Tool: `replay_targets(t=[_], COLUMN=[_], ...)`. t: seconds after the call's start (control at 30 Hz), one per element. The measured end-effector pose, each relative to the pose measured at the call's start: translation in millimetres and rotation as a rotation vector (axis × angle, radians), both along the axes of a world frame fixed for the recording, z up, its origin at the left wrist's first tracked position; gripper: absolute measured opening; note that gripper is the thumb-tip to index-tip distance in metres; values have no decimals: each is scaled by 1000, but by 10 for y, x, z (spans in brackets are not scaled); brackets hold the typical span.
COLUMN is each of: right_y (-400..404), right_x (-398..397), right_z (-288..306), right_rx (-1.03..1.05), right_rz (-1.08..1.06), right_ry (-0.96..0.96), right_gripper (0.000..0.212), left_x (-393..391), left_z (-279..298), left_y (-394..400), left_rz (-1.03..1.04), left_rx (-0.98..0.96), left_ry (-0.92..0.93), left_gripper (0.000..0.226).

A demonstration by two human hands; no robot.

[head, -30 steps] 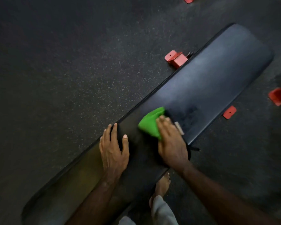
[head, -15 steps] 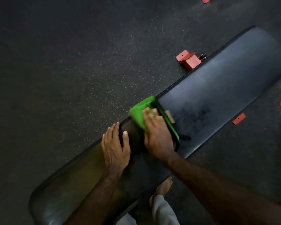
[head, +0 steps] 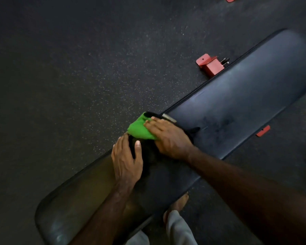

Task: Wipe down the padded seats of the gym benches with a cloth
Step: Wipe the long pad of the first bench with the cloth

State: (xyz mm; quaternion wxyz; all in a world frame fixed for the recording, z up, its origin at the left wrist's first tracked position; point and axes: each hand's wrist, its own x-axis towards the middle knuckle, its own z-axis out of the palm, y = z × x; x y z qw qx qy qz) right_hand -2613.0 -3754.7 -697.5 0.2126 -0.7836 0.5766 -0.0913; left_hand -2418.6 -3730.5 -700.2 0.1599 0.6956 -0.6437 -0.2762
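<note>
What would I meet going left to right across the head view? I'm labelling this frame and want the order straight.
Left hand resting on the bench pad → green cloth → right hand pressing the cloth → red bracket on the floor → small red tab by the pad's near edge.

No readable text anywhere in the head view

The small pale tag (head: 169, 118) on the cloth's (head: 140, 129) dark edge is too blurred to read; the black padded bench seat (head: 245, 96), the red frame bracket (head: 209, 64) beside it and the speckled rubber floor (head: 78, 76) carry no legible letters, brand marks, numbers or signs
</note>
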Motion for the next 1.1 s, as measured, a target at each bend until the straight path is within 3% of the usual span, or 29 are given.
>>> replay_targets(t=[0.1, 0.17, 0.2, 0.3, 0.37, 0.53, 0.6, 0.67, 0.73, 0.8, 0.87, 0.93, 0.97, 1.1], right_y=[-193, -126, -20, 291, 237, 389, 748, 1081, 1137, 1121, 1154, 1292, 1399, 1785], right_x=[-50, 267, 424, 488, 232, 408, 725, 780, 529, 345, 359, 662, 844, 906], right_z=[31, 42, 28, -20, -61, 10, -12, -29, -55, -45, -16, 21, 25, 27], right_rx=[-29, -41, -33, -6, -39, -37, 35, 28, -19, 2, 35, 59, 95, 127], right_rz=[-480, -589, -512, 9, 109, -564, -448, -80, 114, -68, -516, -784, -769, -212], right_ry=[-15, -10, -18, 14, 25, -66, -67, 5, 43, 24, -44, -41, -42, 2], right_gripper=[59, 62, 66, 74, 71, 74, 77, 74, 72, 75, 74, 78, 83, 84], left_x=[81, 147, 175, 212, 236, 326, 337, 337, 350, 385, 419, 432, 431, 462], left_z=[18, 5, -1, 1, 22, 45, 41, 51, 56, 41, 35, 43, 53, 160], left_y=[4, -4, -6, -12, -8, -2, 22, 72, 105, 143, 187, 234, 254, 301], left_rz=[14, 31, 35, 39, 40, -1, -16, -35, -70, -118, -161, -188, -194, -224], left_rx=[28, 47, 49, 32, 37, 55, 39, 41, 33, 17, 28, 46, 49, 81], left_ry=[-15, -4, -1, 0, 12, 55, 65, 79, 80, 70, 53, 39, 36, 60], left_gripper=[67, 70, 69, 65, 63, 63, 63, 64, 63, 62, 62, 63, 63, 65])
